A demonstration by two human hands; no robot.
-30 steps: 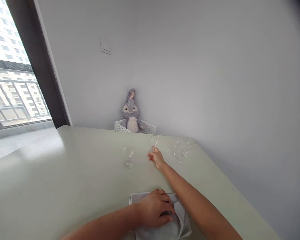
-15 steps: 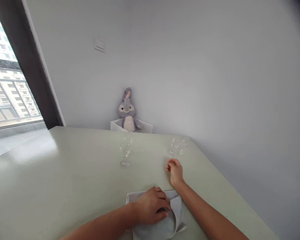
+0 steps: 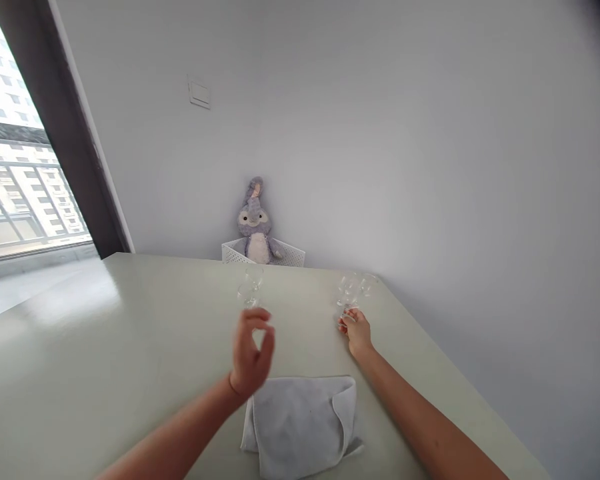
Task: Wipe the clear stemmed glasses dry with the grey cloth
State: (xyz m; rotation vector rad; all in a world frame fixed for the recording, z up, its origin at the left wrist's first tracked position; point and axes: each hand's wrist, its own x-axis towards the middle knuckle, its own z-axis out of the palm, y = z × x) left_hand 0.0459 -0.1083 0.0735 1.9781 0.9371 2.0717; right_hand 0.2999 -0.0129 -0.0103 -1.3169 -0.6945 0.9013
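Observation:
My right hand (image 3: 357, 329) has its fingers closed round the lower part of a clear stemmed glass (image 3: 347, 297) at the right of the table; the fingers partly hide the glass. Just behind it stands another clear glass (image 3: 367, 285). My left hand (image 3: 251, 353), a little blurred, hovers over the table with fingers curved and thumb apart, holding nothing. Directly beyond it are two clear stemmed glasses, a nearer one (image 3: 245, 293) whose lower part the hand covers, and a farther one (image 3: 255, 275). A folded grey cloth (image 3: 300, 423) lies in front of me, untouched.
The pale green table (image 3: 145, 347) reaches to the wall on the right. Past its far edge, a plush rabbit (image 3: 257, 230) sits in a white perforated basket (image 3: 291, 255). At the left is a dark-framed window (image 3: 75, 133).
My left hand has lifted off the cloth and moved forward and left to the left pair of glasses. My right hand has reached slightly forward and closed on a glass.

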